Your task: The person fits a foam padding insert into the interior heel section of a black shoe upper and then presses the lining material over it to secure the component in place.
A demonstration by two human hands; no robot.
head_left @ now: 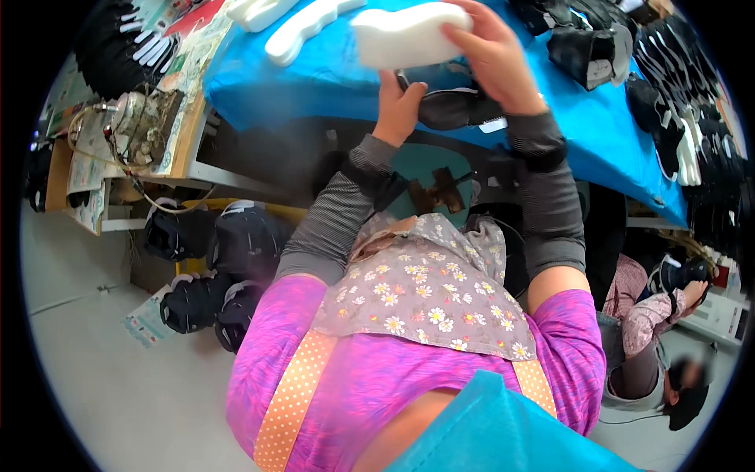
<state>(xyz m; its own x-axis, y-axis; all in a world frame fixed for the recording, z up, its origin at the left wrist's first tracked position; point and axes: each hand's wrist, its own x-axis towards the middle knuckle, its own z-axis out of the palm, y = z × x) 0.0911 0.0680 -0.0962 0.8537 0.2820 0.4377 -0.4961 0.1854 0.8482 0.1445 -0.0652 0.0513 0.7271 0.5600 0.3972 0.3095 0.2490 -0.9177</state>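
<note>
head view, white form (405, 38), black shoe (450, 111), white tag (494, 125)

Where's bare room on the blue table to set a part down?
Two patches of blue cover: left end, on the near side of the loose white forms; and between the right hand and the black shoes. Crowded: right end, packed with those shoes.
</note>
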